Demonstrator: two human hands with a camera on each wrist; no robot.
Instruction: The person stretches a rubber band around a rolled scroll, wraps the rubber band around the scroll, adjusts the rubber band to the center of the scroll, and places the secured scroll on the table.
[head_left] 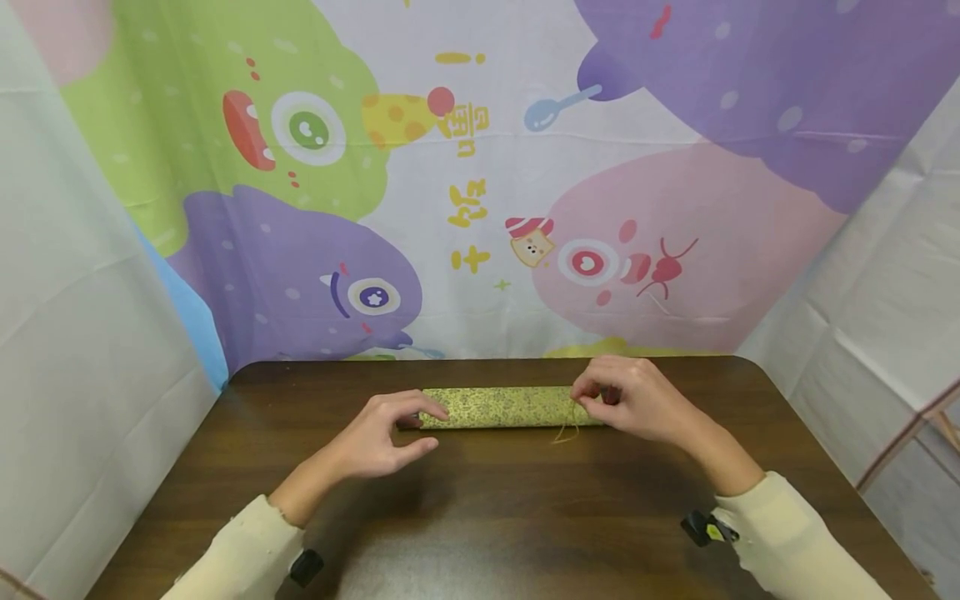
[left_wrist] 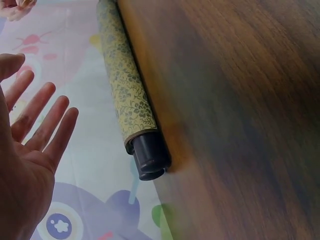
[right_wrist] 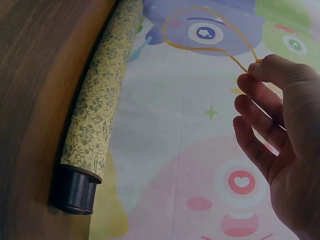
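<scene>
A rolled-up scroll (head_left: pixel 502 407) with yellow-green floral covering lies lengthwise on the dark wooden table (head_left: pixel 517 525). Two dark rollers (left_wrist: pixel 151 152) stick out side by side at its left end, and a dark roller end (right_wrist: pixel 75 190) shows at its right. Between thumb and index fingertip, my right hand (head_left: pixel 637 400) pinches a thin yellow rubber band (right_wrist: pixel 195 48), which hangs as a loose loop over the scroll's right part. By the scroll's left end, my left hand (head_left: pixel 382 437) holds nothing, its fingers apart and relaxed.
Behind the table's far edge hangs a cloth (head_left: pixel 465 317) printed with cartoon monsters. White fabric panels (head_left: pixel 75 333) close in both sides. Dark wrist devices (head_left: pixel 306 567) sit at the sleeves.
</scene>
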